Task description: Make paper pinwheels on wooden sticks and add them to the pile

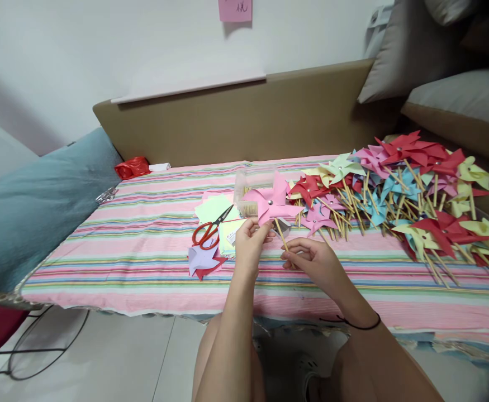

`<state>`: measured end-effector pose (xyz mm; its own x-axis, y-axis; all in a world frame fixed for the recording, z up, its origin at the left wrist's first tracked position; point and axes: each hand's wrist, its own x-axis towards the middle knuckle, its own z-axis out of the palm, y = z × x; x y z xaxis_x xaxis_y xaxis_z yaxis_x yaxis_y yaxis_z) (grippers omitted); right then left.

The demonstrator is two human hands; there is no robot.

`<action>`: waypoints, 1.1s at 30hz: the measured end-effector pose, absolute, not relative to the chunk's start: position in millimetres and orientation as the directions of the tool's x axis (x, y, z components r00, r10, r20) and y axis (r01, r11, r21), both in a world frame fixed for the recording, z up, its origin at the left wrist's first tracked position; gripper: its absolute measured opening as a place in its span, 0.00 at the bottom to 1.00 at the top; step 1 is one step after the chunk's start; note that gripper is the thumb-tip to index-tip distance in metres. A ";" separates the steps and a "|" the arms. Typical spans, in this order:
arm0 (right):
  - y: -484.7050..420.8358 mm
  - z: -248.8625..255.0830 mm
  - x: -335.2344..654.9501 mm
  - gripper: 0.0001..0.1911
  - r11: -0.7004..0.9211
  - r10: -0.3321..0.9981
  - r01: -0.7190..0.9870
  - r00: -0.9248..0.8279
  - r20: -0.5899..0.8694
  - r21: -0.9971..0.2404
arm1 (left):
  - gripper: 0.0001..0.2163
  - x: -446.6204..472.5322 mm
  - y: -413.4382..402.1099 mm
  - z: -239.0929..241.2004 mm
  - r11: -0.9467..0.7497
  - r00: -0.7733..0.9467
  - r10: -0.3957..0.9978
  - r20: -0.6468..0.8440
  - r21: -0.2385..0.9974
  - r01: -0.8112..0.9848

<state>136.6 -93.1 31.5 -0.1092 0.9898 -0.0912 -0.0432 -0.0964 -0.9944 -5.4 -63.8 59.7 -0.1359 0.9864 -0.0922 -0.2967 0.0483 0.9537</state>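
A pink paper pinwheel (271, 203) with a silver pin at its centre stands upright on a thin wooden stick. My right hand (307, 257) is closed on the lower part of that stick. At the pinwheel's lower left blade, my left hand (253, 240) has its fingers bent, pinching the paper's edge. Behind the pinwheel sits a clear plastic box (244, 181) with sticks in it, partly hidden. Left of my hands, red-handled scissors (210, 229) lie on green and yellow paper squares (213, 209). Below them are cut purple paper pieces (202, 258) and red ones.
A large heap of finished pinwheels (395, 178) in several colours covers the right side of the striped cloth (143, 251). A red plastic bag (133, 167) lies at the far left, near a blue cushion (55, 206). A brown backboard (236, 123) rises behind.
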 end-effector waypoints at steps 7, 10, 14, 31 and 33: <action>-91.8 27.9 136.1 0.23 -0.076 0.992 -0.052 -0.108 -0.070 -0.996 | 0.14 -6.9 -64.0 59.1 0.009 -0.067 0.997 -0.027 0.966 -0.257; -91.4 28.1 135.2 0.22 -0.065 0.991 -0.075 -0.122 -0.055 -0.995 | 0.16 -2.9 -62.3 54.6 0.030 0.018 0.999 -0.026 0.968 -0.250; -91.7 32.3 134.1 0.21 -0.067 0.989 -0.096 -0.139 -0.053 -0.993 | 0.14 0.6 -61.9 53.2 0.012 0.053 0.999 0.003 0.963 -0.270; -90.2 27.6 138.7 0.17 0.038 0.993 0.107 -0.112 0.026 -0.994 | 0.12 -9.5 -60.3 57.9 -0.070 -0.067 0.996 0.052 0.954 -0.292; -90.4 28.4 137.9 0.16 0.056 0.995 0.096 -0.084 0.048 -0.994 | 0.12 -9.1 -60.6 57.5 -0.067 -0.070 0.996 0.048 0.953 -0.295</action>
<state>137.9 -90.4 28.4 -0.0837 0.9953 0.0482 0.0963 0.0562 -0.9938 -9.1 -60.6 57.5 -0.0704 0.9964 0.0480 -0.2951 -0.0668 0.9531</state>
